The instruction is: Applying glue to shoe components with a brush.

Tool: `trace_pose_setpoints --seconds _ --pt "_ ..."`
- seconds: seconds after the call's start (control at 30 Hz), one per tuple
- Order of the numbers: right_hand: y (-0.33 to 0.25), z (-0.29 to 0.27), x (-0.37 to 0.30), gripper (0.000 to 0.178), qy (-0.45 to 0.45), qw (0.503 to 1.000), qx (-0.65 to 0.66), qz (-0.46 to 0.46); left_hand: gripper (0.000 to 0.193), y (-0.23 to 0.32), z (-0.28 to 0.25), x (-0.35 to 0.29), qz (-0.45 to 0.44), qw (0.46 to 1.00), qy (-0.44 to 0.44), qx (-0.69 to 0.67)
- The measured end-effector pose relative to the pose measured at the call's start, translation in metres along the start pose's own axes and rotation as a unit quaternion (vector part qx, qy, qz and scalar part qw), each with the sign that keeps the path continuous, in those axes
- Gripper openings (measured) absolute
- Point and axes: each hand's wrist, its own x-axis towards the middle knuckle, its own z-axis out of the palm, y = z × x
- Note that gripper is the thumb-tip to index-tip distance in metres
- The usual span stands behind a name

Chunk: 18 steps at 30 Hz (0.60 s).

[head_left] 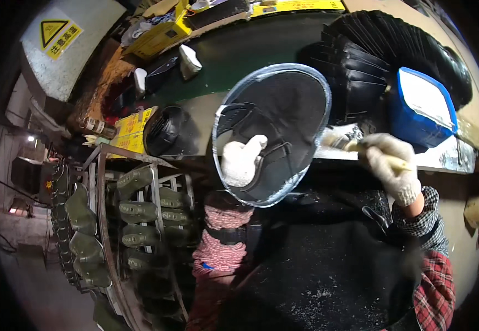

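Observation:
My left hand [239, 165], in a white glove, grips a large black oval piece [297, 116] that looks like fabric or soft leather. Its thumb presses on the face, and the fingers behind are hidden. A pale, wet-looking band runs around the oval's rim, and folded or overlapping black layers lie inside it. My right hand [394, 168], also gloved, is closed around the wooden handle of a brush [398, 163]. The brush's pale bristles are close to the oval's right edge; whether they touch it I cannot tell. Just beyond my right hand stands a blue tub [426, 107] with white contents.
Fanned black pieces [399, 38] are stacked at the back right of the bench. A coiled black piece [165, 129] and a yellow box [135, 129] sit left. A metal rack [101, 198] holds several dark green shoe lasts [140, 212]. A black apron [322, 259] covers my lap.

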Motion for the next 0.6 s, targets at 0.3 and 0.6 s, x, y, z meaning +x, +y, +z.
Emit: trace_pose_setpoints --seconds 0.3,0.6 --pt "0.009 -0.029 0.025 0.022 0.139 0.974 -0.087 -0.158 0.025 -0.040 -0.001 -0.030 0.236 0.967 0.017 0.096" --pt "0.081 -0.019 0.007 0.024 0.029 0.952 -0.200 -0.229 0.048 -0.063 -0.018 0.017 0.018 0.969 -0.064 -0.238"
